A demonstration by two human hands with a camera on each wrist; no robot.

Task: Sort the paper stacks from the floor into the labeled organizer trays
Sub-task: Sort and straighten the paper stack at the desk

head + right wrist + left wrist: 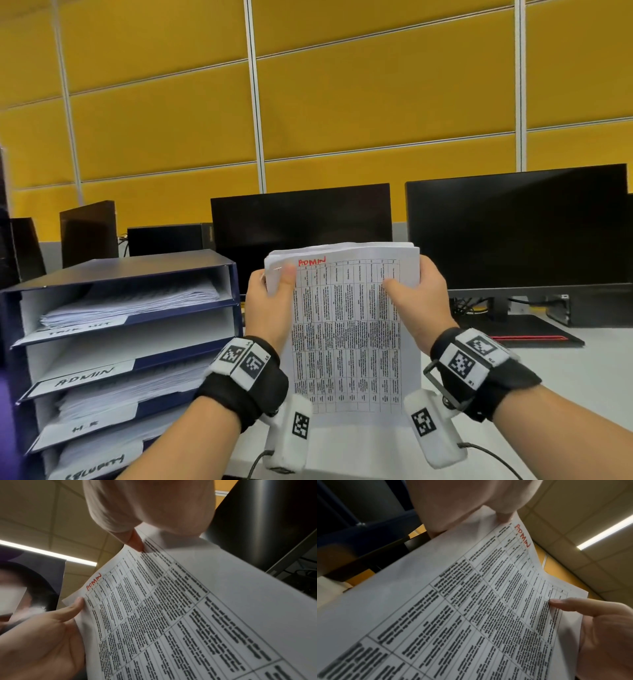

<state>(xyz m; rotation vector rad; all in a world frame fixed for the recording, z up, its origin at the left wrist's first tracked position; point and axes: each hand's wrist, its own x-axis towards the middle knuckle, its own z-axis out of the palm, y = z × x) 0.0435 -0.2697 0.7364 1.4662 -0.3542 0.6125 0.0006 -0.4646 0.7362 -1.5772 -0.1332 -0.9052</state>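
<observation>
A stack of white printed sheets (346, 325) with a table grid and red "ADMIN" written at its top stands upright over the desk. My left hand (274, 291) grips its upper left edge, thumb on the front. My right hand (421, 291) grips the upper right edge the same way. The left wrist view shows the sheets (471, 601) under my left thumb (503, 516); the right wrist view shows the sheets (188, 615) under my right thumb (135, 540). To the left stands a dark blue organizer (137, 270); its second tray (154, 339) carries an "ADMIN" label (84, 375).
The organizer's top, "H.R" (85, 425) and bottom trays hold papers. Behind the stack are two dark monitors (301, 222) (513, 222) and a small black computer box (168, 238). A monitor base (524, 330) sits on the white desk (565, 377). Yellow partition panels rise behind.
</observation>
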